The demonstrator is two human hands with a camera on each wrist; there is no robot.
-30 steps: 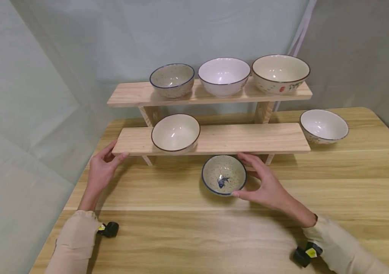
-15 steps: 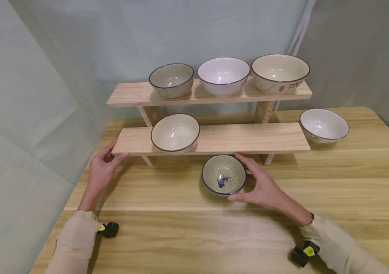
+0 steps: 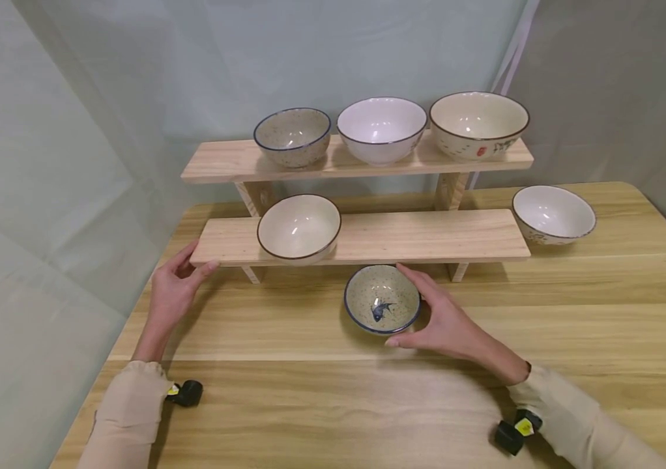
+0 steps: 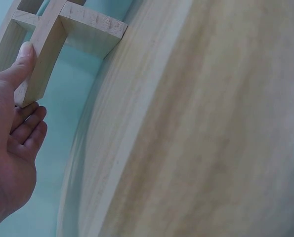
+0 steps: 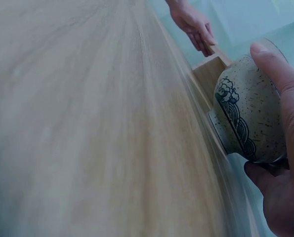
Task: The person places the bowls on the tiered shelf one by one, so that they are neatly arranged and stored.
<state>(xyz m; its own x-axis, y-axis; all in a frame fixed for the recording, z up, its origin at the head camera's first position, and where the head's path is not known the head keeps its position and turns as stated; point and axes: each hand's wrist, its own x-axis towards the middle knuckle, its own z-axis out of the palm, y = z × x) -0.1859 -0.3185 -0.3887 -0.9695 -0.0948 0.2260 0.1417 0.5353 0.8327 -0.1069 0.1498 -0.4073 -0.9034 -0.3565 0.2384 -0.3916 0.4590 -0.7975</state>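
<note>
A speckled grey bowl [image 3: 368,296] with a blue rim and a blue fish inside stands upright on the table, before the lower shelf. My right hand [image 3: 450,329] holds it from the right, thumb along its near side and fingers round the far side. Dark wave patterns mark the outside of this bowl [image 5: 250,108] in the right wrist view. At the far left, my left hand [image 3: 174,290] grips the end of the lower shelf board [image 3: 427,234] of a two-tier wooden stand. The left wrist view has the thumb [image 4: 24,59] above that board and the fingers beneath.
A cream bowl [image 3: 299,225] sits on the lower shelf's left part. The upper shelf [image 3: 221,163] bears a speckled bowl [image 3: 292,135], a white bowl [image 3: 382,127] and a larger cream bowl [image 3: 479,124]. Another white bowl [image 3: 552,213] stands on the table [image 3: 321,404], right of the stand.
My right hand has shifted slightly left, its thumb and fingers reaching further round the speckled bowl. The bowl and my left hand stay in place.
</note>
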